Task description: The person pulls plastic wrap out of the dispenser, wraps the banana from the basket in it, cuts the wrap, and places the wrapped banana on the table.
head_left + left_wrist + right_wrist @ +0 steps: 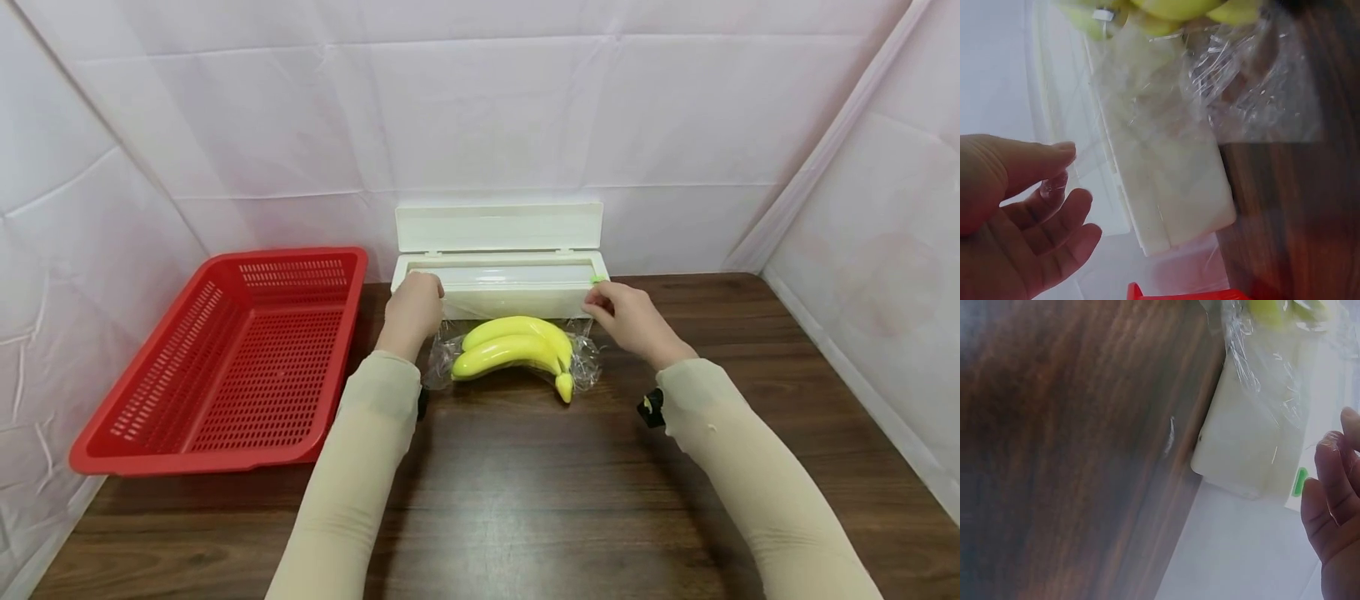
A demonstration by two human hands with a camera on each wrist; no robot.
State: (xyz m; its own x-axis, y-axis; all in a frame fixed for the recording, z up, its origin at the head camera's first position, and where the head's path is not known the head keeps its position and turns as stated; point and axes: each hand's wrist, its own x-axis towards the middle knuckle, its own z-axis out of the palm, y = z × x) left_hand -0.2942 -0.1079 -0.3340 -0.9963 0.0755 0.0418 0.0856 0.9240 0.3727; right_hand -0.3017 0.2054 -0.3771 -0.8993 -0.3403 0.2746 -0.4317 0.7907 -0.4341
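A bunch of yellow bananas lies on the table in front of a white cling film dispenser, whose lid stands raised at the back. Clear cling film is crumpled at both ends of the bananas and stretches up toward the box. Above the box's left end, my left hand pinches film between thumb and forefinger; a glossy bit of film shows on the forefinger in the left wrist view. Beside the green slider, my right hand pinches film at the box's right end.
A red perforated plastic basket stands on the left side of the dark wooden table. White cloth walls enclose the back and both sides. The dispenser sits close to the back cloth.
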